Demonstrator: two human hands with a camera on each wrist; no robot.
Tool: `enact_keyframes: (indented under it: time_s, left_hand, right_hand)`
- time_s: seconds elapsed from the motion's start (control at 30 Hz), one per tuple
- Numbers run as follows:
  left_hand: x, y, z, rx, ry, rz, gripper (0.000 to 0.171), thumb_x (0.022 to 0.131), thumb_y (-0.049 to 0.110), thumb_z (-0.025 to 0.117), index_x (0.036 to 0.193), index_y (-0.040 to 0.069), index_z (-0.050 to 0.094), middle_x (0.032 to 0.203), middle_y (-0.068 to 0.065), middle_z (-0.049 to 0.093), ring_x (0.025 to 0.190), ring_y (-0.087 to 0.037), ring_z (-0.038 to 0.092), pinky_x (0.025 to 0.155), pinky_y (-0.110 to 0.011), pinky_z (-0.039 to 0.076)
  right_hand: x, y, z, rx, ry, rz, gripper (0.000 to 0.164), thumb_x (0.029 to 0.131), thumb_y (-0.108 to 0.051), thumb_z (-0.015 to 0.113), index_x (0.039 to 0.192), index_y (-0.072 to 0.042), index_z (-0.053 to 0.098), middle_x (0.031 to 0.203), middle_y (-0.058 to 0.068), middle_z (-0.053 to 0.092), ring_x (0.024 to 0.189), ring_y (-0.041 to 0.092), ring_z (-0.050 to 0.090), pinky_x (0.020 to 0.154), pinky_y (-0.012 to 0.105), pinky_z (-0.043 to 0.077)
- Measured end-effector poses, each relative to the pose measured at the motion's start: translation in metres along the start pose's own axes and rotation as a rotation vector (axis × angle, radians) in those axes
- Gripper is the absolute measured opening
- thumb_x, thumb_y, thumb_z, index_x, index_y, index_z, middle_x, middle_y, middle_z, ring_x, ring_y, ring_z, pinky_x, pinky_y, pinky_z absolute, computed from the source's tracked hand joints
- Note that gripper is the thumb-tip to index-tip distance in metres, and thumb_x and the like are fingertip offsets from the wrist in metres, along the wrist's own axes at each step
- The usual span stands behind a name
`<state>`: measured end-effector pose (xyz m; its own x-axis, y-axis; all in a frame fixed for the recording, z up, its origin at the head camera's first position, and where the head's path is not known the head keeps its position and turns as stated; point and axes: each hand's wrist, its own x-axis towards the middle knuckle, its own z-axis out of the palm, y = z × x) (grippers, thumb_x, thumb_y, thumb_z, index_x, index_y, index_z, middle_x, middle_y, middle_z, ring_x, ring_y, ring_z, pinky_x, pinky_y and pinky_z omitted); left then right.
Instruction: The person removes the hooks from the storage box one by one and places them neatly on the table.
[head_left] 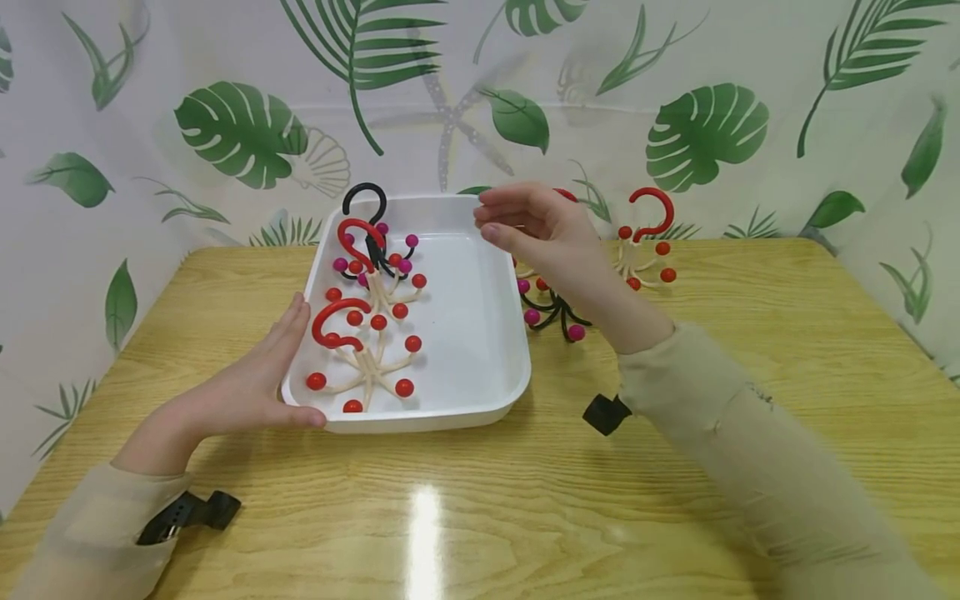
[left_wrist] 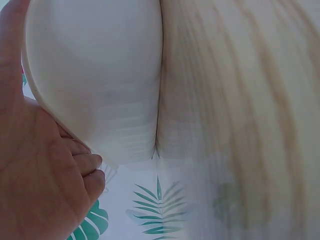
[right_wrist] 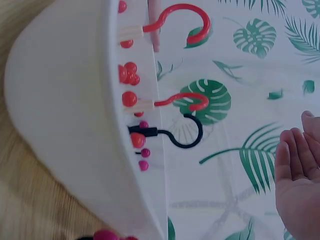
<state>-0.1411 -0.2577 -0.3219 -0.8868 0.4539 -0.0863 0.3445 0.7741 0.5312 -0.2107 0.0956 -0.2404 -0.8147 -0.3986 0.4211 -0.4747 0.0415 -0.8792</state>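
A white rectangular tray (head_left: 465, 333) stands on the table. My left hand (head_left: 247, 387) rests against its near-left corner, fingers extended along the left side and thumb at the front. Along the tray's left side lie two red-hooked pieces with beige, ball-tipped arms: a near one (head_left: 367, 367) and a middle one (head_left: 378, 287). Behind them is a black-hooked piece (head_left: 365, 200) with magenta balls. My right hand (head_left: 551, 246) hovers over the tray's right rim, its fingers loosely bent and holding nothing. In the right wrist view, that hand (right_wrist: 300, 172) appears with its palm bare.
Right of the tray, on the wooden table (head_left: 750, 375), sit a black piece (head_left: 558, 310) with magenta balls and a red-hooked beige piece (head_left: 633, 258). My right hand partly hides more red parts there. A leaf-patterned backdrop (head_left: 450, 50) rises behind the table.
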Motion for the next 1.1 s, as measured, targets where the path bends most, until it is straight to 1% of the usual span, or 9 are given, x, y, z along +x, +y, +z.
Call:
enact_keyframes:
  time_s: [0.13, 0.23, 0.33, 0.5, 0.57, 0.67, 0.87, 1.1]
  left_hand:
    - [0.0, -0.001, 0.0, 0.005, 0.003, 0.005, 0.13, 0.07, 0.051, 0.08, 0.151, 0.005, -0.01, 0.157, -0.013, -0.016, 0.143, -0.038, -0.002, 0.103, -0.062, 0.024]
    - [0.0, -0.001, 0.0, 0.004, 0.004, 0.013, 0.13, 0.07, 0.051, 0.079, 0.151, 0.004, -0.01, 0.157, -0.014, -0.016, 0.143, -0.039, -0.001, 0.103, -0.063, 0.024]
    - [-0.001, -0.001, 0.0, 0.001, 0.005, 0.015, 0.13, 0.07, 0.051, 0.079, 0.151, 0.005, -0.011, 0.157, -0.014, -0.016, 0.143, -0.039, -0.001, 0.103, -0.063, 0.024]
    - [0.0, -0.002, 0.0, -0.006, -0.002, 0.009, 0.13, 0.07, 0.051, 0.08, 0.151, 0.007, -0.012, 0.157, -0.012, -0.016, 0.143, -0.038, -0.002, 0.103, -0.063, 0.024]
    - [0.0, -0.002, 0.0, -0.012, -0.003, 0.01, 0.13, 0.07, 0.05, 0.08, 0.151, 0.007, -0.012, 0.157, -0.012, -0.017, 0.143, -0.038, -0.003, 0.104, -0.063, 0.023]
    - [0.0, -0.002, 0.0, -0.016, -0.004, 0.013, 0.13, 0.07, 0.049, 0.08, 0.151, 0.007, -0.012, 0.157, -0.012, -0.017, 0.143, -0.038, -0.003, 0.104, -0.064, 0.021]
    - [0.0, -0.002, 0.0, -0.02, -0.003, 0.014, 0.13, 0.07, 0.049, 0.08, 0.151, 0.008, -0.012, 0.157, -0.012, -0.017, 0.143, -0.038, -0.003, 0.103, -0.065, 0.022]
    - [0.0, -0.001, 0.0, -0.023, -0.002, 0.014, 0.13, 0.07, 0.05, 0.08, 0.152, 0.009, -0.012, 0.157, -0.012, -0.017, 0.143, -0.039, -0.002, 0.102, -0.066, 0.023]
  right_hand:
    - [0.008, -0.002, 0.02, -0.003, -0.063, 0.022, 0.033, 0.09, -0.006, 0.065, 0.122, -0.001, 0.058, 0.114, 0.013, 0.063, 0.104, 0.02, 0.061, 0.091, 0.031, 0.049]
    - [0.012, -0.002, 0.035, -0.013, -0.118, 0.025, 0.034, 0.09, -0.007, 0.066, 0.123, -0.001, 0.058, 0.112, 0.01, 0.063, 0.103, 0.019, 0.061, 0.09, 0.031, 0.05]
    - [0.015, -0.002, 0.047, -0.005, -0.167, 0.023, 0.033, 0.091, -0.007, 0.065, 0.122, -0.001, 0.058, 0.111, 0.01, 0.063, 0.102, 0.018, 0.061, 0.089, 0.031, 0.05]
    - [0.018, -0.001, 0.065, 0.007, -0.22, 0.033, 0.032, 0.091, -0.006, 0.065, 0.122, 0.0, 0.059, 0.111, 0.012, 0.064, 0.101, 0.016, 0.061, 0.088, 0.03, 0.05]
    - [0.019, 0.001, 0.071, -0.005, -0.24, 0.039, 0.034, 0.09, -0.008, 0.066, 0.123, -0.001, 0.059, 0.111, 0.011, 0.064, 0.101, 0.015, 0.061, 0.087, 0.029, 0.05]
    - [0.019, 0.004, 0.079, -0.026, -0.275, 0.064, 0.036, 0.09, -0.011, 0.067, 0.123, -0.003, 0.059, 0.112, 0.007, 0.065, 0.101, 0.013, 0.061, 0.087, 0.027, 0.05]
    - [0.017, 0.009, 0.09, -0.041, -0.335, 0.117, 0.036, 0.089, -0.012, 0.069, 0.123, -0.005, 0.059, 0.113, 0.004, 0.064, 0.101, 0.012, 0.061, 0.085, 0.025, 0.051]
    - [0.017, 0.015, 0.096, -0.053, -0.35, 0.164, 0.039, 0.088, -0.012, 0.07, 0.125, -0.007, 0.059, 0.117, 0.002, 0.063, 0.105, 0.011, 0.06, 0.086, 0.023, 0.05]
